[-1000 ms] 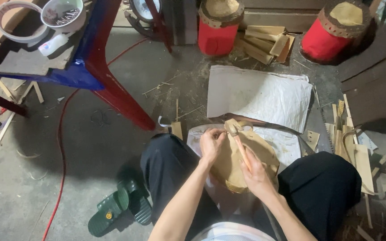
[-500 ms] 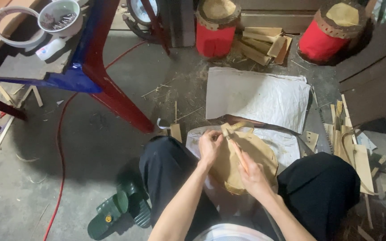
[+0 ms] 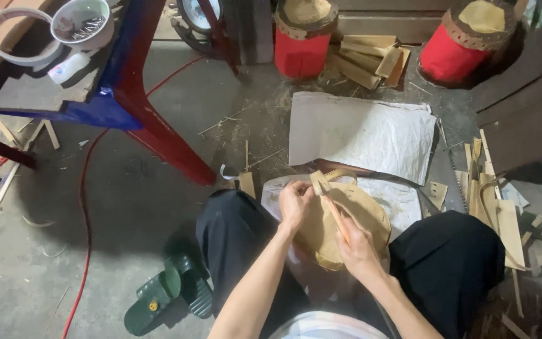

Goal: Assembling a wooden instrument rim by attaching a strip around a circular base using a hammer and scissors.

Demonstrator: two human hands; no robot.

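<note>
I sit with black trousers over a round tan woven piece (image 3: pixel 364 216) resting between my knees. My left hand (image 3: pixel 295 204) pinches a thin bamboo strip (image 3: pixel 322 182) at the piece's upper left edge. My right hand (image 3: pixel 356 248) lies on the piece's lower part and grips a slim wooden stick (image 3: pixel 335 213) that points up toward the strip. A small loop of strip (image 3: pixel 340 174) stands at the piece's top rim.
A white sack (image 3: pixel 362 132) lies on the concrete ahead. Two red drums (image 3: pixel 302 37) (image 3: pixel 465 41) and stacked wood blocks (image 3: pixel 365 59) stand behind it. Bamboo slats (image 3: pixel 490 201) lie to the right, green sandals (image 3: pixel 164 295) to the left, a blue-red table leg (image 3: pixel 158 125) and red cable (image 3: pixel 83 207).
My hands and the woven piece have stayed in nearly the same place; the left fingers have shifted slightly on the strip. The view has tilted a little.
</note>
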